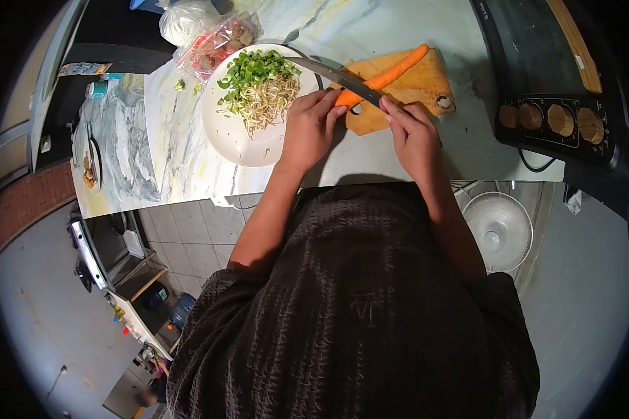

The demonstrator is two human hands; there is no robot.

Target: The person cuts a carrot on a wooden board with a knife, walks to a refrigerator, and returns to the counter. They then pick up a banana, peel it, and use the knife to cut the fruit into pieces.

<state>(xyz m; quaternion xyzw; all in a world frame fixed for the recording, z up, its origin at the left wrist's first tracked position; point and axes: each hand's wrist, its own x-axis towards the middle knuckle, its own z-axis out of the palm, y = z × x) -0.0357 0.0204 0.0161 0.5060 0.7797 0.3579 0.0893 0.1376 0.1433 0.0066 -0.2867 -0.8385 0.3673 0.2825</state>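
A long peeled carrot (397, 72) lies slantwise over the wooden cutting board (426, 82), its thick end toward me. My left hand (310, 129) is closed round that thick end. In my right hand (414, 134) is the handle of a kitchen knife (335, 75); the blade crosses over the carrot and points to the upper left. Left of the board, a white plate (223, 143) bears chopped green onions (255, 73) and a heap of bean sprouts (265, 110). The knife's tip overlaps the plate's right side in this view.
Behind the plate lie a clear bag of round brownish items (223, 42) and a white plastic bag (187, 22). A black appliance with several knobs (560, 120) stands at the right. Below the counter's edge is a white mesh basket (497, 234).
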